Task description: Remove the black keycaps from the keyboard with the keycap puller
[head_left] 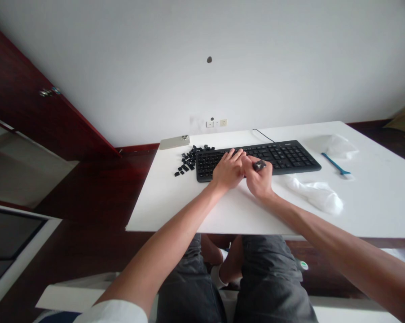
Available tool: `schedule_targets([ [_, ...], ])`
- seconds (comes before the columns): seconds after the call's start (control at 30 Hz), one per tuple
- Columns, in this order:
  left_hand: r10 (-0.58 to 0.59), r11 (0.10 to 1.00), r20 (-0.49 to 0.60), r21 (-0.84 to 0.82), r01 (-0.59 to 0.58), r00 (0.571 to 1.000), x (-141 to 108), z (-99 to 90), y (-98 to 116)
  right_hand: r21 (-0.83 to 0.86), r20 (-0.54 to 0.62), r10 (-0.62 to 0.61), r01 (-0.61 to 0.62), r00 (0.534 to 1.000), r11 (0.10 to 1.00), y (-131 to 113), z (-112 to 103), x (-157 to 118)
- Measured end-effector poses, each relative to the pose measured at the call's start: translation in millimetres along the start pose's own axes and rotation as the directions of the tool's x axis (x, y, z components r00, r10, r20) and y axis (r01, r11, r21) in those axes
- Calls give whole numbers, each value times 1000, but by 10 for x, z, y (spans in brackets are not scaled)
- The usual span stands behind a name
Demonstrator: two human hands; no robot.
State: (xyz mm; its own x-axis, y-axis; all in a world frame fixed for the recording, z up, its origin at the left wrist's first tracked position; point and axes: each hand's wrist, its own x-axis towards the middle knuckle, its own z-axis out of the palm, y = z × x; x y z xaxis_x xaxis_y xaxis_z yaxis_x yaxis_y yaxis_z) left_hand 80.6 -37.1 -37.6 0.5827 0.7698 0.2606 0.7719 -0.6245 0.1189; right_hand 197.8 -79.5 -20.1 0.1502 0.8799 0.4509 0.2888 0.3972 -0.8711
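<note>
A black keyboard (290, 157) lies across the white table, its left part stripped of keycaps. Flat on its middle rests my left hand (228, 171), fingers stretched forward and holding nothing. Right beside it, my right hand (259, 180) is wrapped round a dark-handled tool (259, 165) over the keyboard's near edge. Only the butt of that tool shows; its working end is hidden by my hands. Loose black keycaps (189, 158) are scattered in a heap at the keyboard's left end.
A phone (174, 142) lies at the back left corner. To the right are a blue brush (336, 164), a crumpled white wipe (319, 195) and a clear plastic bag (340, 146). The keyboard's cable (263, 135) runs to the back edge, near the wall sockets (216, 123).
</note>
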Motion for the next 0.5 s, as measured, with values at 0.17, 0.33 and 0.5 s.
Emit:
schedule_targets([
  [0.17, 9, 1000, -8, -11, -9, 1000, 4, 26, -10, -20, 6, -74, 74, 997, 997, 48, -42, -37],
  [0.33, -2, 1000, -90, -17, 0, 996, 6, -52, 21, 143, -29, -9, 13, 1000, 990, 20, -73, 133],
  [0.5, -92, 995, -137, -56, 85, 986, 4, -100, 35, 348, -103, 123, -80, 987, 934, 103, -172, 375],
])
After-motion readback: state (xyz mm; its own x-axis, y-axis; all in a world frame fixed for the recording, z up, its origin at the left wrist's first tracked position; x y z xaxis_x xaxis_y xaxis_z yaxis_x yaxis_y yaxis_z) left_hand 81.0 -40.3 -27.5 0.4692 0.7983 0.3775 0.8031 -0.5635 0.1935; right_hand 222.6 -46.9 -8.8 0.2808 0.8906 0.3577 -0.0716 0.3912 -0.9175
